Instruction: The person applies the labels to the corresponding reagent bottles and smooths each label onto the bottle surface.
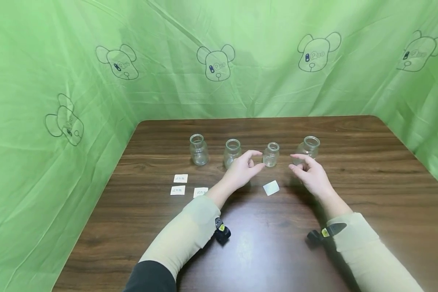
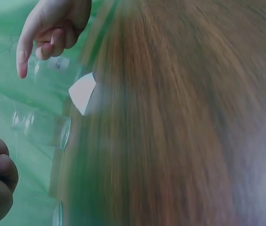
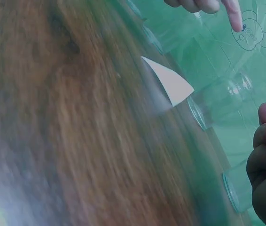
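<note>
My left hand [image 1: 242,168] is between the second and third glass jars, thumb and index finger apart with nothing between them. It partly covers the second jar [image 1: 232,148]. The smaller third jar [image 1: 271,155] stands upright just beyond its fingertips. My right hand [image 1: 311,177] is in front of the rightmost jar [image 1: 311,146], index finger and thumb parted, holding nothing. A small white label [image 2: 58,63] shows on a jar behind the right hand in the left wrist view. Between the hands is a blank white slip of paper [image 1: 271,187], tilted in the wrist views; its contact with the table is unclear.
Another glass jar [image 1: 199,150] stands at the left end of the row. Several white slips with handwriting [image 1: 177,190] lie left of my left forearm. The dark wooden table [image 1: 372,170] is bordered by green curtains [image 1: 263,89] with bear-head drawings.
</note>
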`<state>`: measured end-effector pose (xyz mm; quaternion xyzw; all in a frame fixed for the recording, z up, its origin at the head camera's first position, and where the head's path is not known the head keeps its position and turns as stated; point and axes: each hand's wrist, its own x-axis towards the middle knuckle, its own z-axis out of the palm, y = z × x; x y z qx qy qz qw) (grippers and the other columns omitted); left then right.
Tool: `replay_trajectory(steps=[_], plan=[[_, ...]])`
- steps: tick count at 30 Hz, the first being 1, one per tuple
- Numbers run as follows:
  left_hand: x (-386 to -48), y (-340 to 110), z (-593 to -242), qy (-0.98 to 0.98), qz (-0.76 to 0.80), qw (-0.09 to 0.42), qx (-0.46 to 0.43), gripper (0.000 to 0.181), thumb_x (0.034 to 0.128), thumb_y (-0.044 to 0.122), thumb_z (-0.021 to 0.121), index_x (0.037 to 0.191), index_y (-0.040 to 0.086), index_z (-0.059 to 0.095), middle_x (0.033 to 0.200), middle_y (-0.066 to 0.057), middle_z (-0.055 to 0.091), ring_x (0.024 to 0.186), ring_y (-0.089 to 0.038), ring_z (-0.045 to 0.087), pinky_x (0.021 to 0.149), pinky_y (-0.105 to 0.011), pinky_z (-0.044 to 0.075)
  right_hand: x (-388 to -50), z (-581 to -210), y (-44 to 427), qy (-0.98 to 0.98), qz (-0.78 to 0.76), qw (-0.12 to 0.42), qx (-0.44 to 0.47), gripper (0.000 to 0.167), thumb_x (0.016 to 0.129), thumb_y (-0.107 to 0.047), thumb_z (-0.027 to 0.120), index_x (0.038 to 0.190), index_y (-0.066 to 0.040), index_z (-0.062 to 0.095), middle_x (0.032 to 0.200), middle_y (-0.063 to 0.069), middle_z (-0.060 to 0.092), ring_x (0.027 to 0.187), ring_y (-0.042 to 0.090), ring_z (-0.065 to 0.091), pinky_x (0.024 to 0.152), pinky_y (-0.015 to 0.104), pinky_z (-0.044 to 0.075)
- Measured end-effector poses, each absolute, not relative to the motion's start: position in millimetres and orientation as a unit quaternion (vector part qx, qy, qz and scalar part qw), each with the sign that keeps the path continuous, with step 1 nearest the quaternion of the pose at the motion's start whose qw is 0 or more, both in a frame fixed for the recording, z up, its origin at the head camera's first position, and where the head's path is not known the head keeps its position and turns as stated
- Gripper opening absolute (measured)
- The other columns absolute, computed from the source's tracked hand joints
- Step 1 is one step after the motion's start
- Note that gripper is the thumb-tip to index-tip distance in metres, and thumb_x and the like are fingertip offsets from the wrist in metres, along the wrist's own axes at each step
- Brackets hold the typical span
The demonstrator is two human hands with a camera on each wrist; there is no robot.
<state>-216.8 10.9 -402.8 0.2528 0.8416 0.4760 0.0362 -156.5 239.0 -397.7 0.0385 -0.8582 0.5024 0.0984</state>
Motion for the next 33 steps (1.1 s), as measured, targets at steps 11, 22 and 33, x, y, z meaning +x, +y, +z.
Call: replay_trajectory(steps=[11, 22, 33], plan=[[-215, 1, -412, 0.834, 0.501, 0.034, 0.23, 0.039, 0.0895, 0.028, 0.062, 0.125, 0.013, 0.055, 0.063, 0.002, 0.046, 0.051, -0.01, 0.041, 0.048, -0.024, 0.037, -169, -424, 247, -0.847, 0.521, 0.095, 0.036, 0.039, 0.091, -0.018, 0.062, 0.124, -0.001, 0.053, 0.062, -0.003, 0.051, 0.048, 0.008, 0.043, 0.043, 0.025, 0.037], [-221, -28, -419, 0.849, 0.491, 0.02, 0.193, 0.04, 0.0884, 0.031, 0.062, 0.124, 0.015, 0.056, 0.065, 0.002, 0.045, 0.055, -0.011, 0.041, 0.052, -0.026, 0.037, -169, -425, 247, -0.844, 0.527, 0.094, 0.035, 0.039, 0.09, -0.018, 0.063, 0.124, 0.0, 0.053, 0.062, -0.003, 0.051, 0.048, 0.008, 0.043, 0.043, 0.025, 0.037], [-221, -48, -416, 0.847, 0.502, 0.021, 0.176, 0.039, 0.0871, 0.029, 0.064, 0.123, 0.015, 0.056, 0.066, 0.002, 0.046, 0.055, -0.011, 0.041, 0.051, -0.026, 0.036, -169, -426, 247, -0.839, 0.537, 0.086, 0.03, 0.04, 0.09, -0.017, 0.063, 0.126, -0.001, 0.052, 0.062, -0.004, 0.051, 0.049, 0.008, 0.043, 0.043, 0.024, 0.038]])
